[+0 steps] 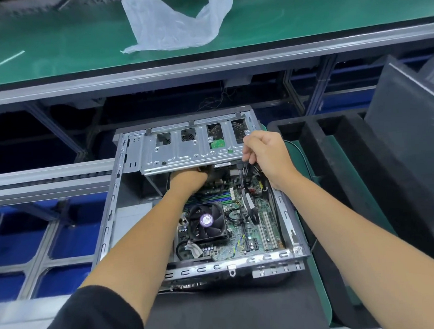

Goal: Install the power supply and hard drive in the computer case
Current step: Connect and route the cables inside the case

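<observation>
- Open computer case (108,213) lies on a dark mat (229,310), side panel off, motherboard (240,220) exposed.
- Metal drive cage (185,150) sits across the far end of the case, tilted up along its near edge; a green circuit board (217,144) shows through one of its cut-outs.
- Left hand (187,181) reaches in under the near edge of the cage; fingers hidden beneath it, so cannot tell whether they grip anything.
- Right hand (265,157) at the cage's right near corner, fingers curled, pinching a black cable connector (239,163) just below the cage edge.
- Bundle of black cables (250,207) runs from that connector down over the motherboard's right side.
- CPU cooler fan (207,220) with purple hub label sits on the board between the forearms.
- Power supply not clearly identifiable; hard drive, if in the cage, mostly hidden.
- Black foam tray (335,159) just right of the case.
- Green bench (56,47) beyond, with a crumpled clear plastic bag (177,24) on it.
</observation>
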`<state>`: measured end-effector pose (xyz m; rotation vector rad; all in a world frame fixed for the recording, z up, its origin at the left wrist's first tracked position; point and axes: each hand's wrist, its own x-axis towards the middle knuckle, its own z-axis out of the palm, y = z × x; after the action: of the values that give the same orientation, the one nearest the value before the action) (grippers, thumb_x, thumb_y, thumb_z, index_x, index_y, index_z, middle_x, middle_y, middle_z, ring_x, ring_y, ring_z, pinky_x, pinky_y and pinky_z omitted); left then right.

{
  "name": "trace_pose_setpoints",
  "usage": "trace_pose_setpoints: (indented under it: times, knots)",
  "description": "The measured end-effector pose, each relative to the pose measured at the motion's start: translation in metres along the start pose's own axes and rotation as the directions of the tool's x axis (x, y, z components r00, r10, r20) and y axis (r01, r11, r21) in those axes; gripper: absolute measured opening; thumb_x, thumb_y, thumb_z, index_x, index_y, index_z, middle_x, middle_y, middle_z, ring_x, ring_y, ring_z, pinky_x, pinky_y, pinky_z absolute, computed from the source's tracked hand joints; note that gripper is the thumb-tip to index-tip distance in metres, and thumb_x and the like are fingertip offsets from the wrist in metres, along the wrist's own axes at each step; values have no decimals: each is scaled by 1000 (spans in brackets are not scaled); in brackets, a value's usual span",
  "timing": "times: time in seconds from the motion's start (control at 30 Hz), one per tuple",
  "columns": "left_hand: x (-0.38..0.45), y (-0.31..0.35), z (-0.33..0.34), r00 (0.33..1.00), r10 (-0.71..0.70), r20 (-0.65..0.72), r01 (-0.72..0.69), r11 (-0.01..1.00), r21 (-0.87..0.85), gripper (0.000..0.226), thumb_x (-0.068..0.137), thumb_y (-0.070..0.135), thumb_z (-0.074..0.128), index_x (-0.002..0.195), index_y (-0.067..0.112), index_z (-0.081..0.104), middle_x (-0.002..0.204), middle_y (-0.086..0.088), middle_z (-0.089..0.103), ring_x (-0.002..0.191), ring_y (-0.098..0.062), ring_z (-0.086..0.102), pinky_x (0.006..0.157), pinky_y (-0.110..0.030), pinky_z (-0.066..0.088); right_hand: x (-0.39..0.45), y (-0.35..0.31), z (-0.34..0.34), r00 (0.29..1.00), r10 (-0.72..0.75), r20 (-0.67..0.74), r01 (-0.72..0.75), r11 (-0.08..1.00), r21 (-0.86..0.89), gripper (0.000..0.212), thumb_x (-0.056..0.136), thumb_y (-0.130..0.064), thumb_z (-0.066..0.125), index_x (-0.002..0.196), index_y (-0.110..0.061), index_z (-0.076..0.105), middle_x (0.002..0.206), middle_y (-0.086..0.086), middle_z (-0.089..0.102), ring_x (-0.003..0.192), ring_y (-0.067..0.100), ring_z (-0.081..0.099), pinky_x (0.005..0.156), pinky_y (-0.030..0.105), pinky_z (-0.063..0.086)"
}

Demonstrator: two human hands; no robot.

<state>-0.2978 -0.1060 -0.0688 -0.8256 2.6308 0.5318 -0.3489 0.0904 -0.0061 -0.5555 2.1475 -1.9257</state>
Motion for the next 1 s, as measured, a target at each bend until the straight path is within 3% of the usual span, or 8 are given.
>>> trace_pose_setpoints:
  times: [0.13,0.3,0.47,0.67,0.77,0.83,0.93,1.0]
  knots:
    - [-6,-4,-4,1000,30,-2,-30,998,56,26,96,28,40,92,10,59,104,-13,60,87,-28,52,78,-31,38,-2,0,1,1000,4,-4,-4,1000,11,32,91,-6,51,61,0,60,54,2,60,49,6,50,57,13,44]
    - [-7,-2,-7,999,21,35,-23,999,42,31,98,30,38,90,11,61,88,-11,60,68,-20,48,69,-30,36,-3,-2,2,1000,-8,1,8,1000,5,32,92,-6,50,62,0,60,54,3,61,48,6,49,57,13,44]
    - [-5,10,-7,998,-33,56,35,999,-41,47,101,43,34,139,17,45,137,-9,51,120,-30,49,99,-39,38,-3,-2,1,1000,-11,-1,11,1000,-12,34,94,-6,49,62,0,60,53,0,60,48,6,48,57,13,44]
    - [-11,7,8,996,-6,-94,4,1000,-18,43,102,34,37,108,3,65,109,-17,66,101,-34,61,82,-36,44,-2,-2,2,1000,-2,-7,2,1000,-20,35,95,-7,50,62,-4,61,54,-1,60,48,6,49,56,14,44]
    - [-10,8,4,1000,-21,3,20,999,31,44,101,33,36,73,5,54,70,-10,59,69,-27,54,61,-29,37,-2,-2,3,1000,-3,-13,3,1000,-21,34,94,-7,50,62,-2,61,53,-2,60,48,5,49,56,14,44]
    - [-11,12,-2,994,-64,87,63,998,18,43,99,35,39,65,10,47,61,-5,46,58,-19,44,52,-29,32,-2,-2,3,1000,-3,-17,3,1000,-21,33,94,-7,50,64,2,61,54,-1,60,48,5,49,56,14,44]
    - [-6,18,-5,986,-51,158,55,998,-20,37,97,43,42,82,11,52,72,-7,51,67,-20,48,65,-31,39,-3,-2,3,1000,-1,-23,0,1000,-23,31,93,-6,50,66,5,61,53,-2,60,48,5,49,57,15,45]
    - [-8,17,-6,984,-13,177,15,1000,-7,31,99,31,40,106,7,58,105,-18,61,88,-26,55,82,-35,41,-3,-2,3,1000,0,-17,0,1000,-21,31,92,-6,50,64,3,61,52,-2,60,48,5,49,56,15,45]
